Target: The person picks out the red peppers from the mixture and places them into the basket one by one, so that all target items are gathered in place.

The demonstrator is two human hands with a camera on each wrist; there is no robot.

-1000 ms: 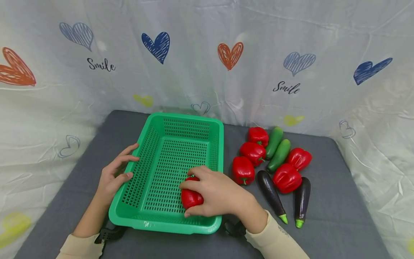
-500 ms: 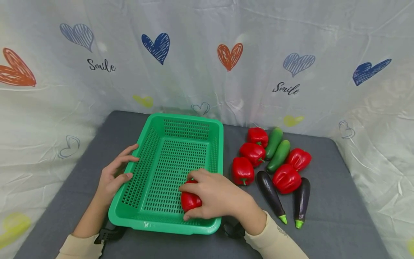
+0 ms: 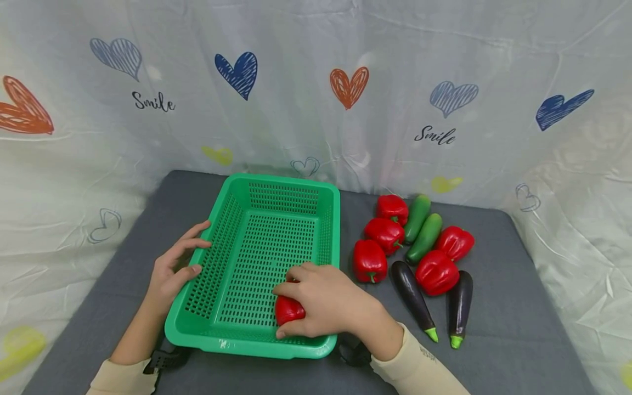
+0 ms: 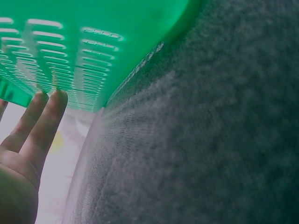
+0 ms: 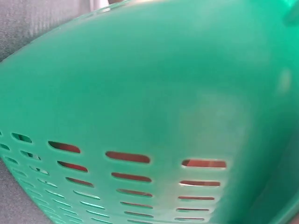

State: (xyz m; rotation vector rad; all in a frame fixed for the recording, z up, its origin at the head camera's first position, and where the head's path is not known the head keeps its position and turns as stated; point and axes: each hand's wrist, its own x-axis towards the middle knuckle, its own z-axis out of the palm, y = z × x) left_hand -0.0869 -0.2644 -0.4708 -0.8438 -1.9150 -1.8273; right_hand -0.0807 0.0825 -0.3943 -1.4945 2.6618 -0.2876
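Observation:
A green perforated plastic basket sits on the grey cloth. In the head view my left hand holds its left rim, thumb and fingertips over the edge. Two straight fingers of that hand lie against the basket's outer wall in the left wrist view. My right hand reaches over the near right rim and grips a red bell pepper low in the near right part of the basket, hiding much of it. The right wrist view is filled by the basket's outer wall, with reddish colour through the slots.
Right of the basket lie several more red bell peppers, two green cucumbers and two dark eggplants with green tips. A white curtain printed with hearts hangs behind the grey table.
My right hand has shifted slightly downward around the bell pepper, covering more of it. The left hand and basket stay where they were.

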